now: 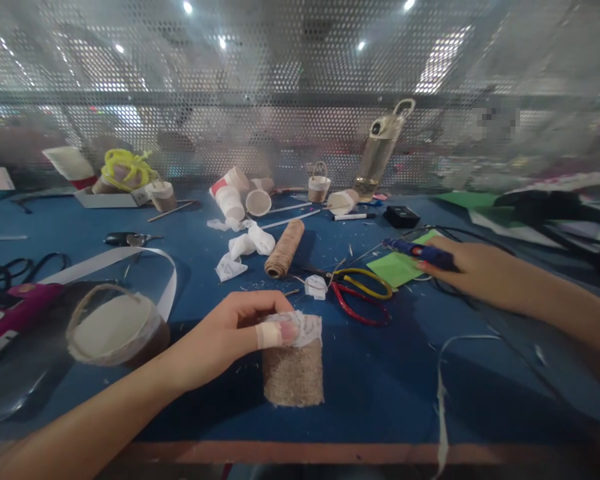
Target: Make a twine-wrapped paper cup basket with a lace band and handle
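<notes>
My left hand is closed on the upper rim of a twine-wrapped cup near the front of the table. White lacy fabric covers the cup's rim, with my thumb pressed on it. At the right, my right hand grips a slim blue-handled tool with a thin rod pointing left; its exact kind is unclear. Beneath the tool lies green paper. Scissors with red and yellow handles rest between my hands. Behind the cup is a roll of jute twine.
To the left stands a larger handled basket beside a white ribbon and a magenta tool. Paper cups, a small basket and a bottle line the back, before a perforated metal screen.
</notes>
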`<state>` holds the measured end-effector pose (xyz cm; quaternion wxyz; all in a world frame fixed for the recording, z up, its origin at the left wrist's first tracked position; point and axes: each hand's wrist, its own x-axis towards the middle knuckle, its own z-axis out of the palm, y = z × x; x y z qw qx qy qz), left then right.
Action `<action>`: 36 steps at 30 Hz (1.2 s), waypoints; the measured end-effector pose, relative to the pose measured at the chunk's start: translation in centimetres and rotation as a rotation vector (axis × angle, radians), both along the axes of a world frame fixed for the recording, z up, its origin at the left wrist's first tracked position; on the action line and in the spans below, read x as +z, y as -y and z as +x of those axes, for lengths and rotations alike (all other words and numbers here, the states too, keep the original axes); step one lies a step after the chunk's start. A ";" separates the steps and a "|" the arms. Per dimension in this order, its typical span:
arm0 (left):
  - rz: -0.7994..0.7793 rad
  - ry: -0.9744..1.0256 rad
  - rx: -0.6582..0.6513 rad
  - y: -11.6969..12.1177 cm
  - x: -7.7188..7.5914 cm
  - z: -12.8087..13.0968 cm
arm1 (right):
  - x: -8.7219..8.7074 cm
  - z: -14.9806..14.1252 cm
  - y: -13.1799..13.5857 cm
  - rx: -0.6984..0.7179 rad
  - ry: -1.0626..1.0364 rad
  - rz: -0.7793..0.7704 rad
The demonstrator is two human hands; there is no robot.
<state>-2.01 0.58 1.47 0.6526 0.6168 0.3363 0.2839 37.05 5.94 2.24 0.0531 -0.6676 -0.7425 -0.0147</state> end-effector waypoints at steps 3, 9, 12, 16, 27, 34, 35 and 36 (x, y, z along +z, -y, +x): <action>0.019 -0.011 0.001 0.1 0.1 0.1 | 0.5 -1.4 1.6 -0.083 -0.056 0.069; 0.021 -0.026 0.010 0.1 0.1 0.2 | 1.6 -8.3 5.4 -0.071 -0.614 0.293; 0.029 -0.022 0.009 0.1 0.0 0.2 | 1.8 -12.1 6.4 0.064 -0.878 0.082; 0.032 0.004 0.005 0.1 0.1 0.2 | 1.4 -15.1 6.5 0.139 -1.122 -0.197; 0.172 -0.078 0.047 0.3 0.0 0.8 | -0.5 -16.3 6.4 0.257 -1.426 -0.506; 0.366 -0.096 0.162 0.5 -0.5 1.3 | -1.5 -15.7 6.1 0.310 -1.532 -0.489; 0.378 -0.097 0.170 0.5 -0.6 1.4 | -1.6 -15.6 6.1 0.312 -1.546 -0.498; 0.387 -0.103 0.174 0.5 -0.6 1.4 | -1.7 -15.6 6.0 0.311 -1.557 -0.508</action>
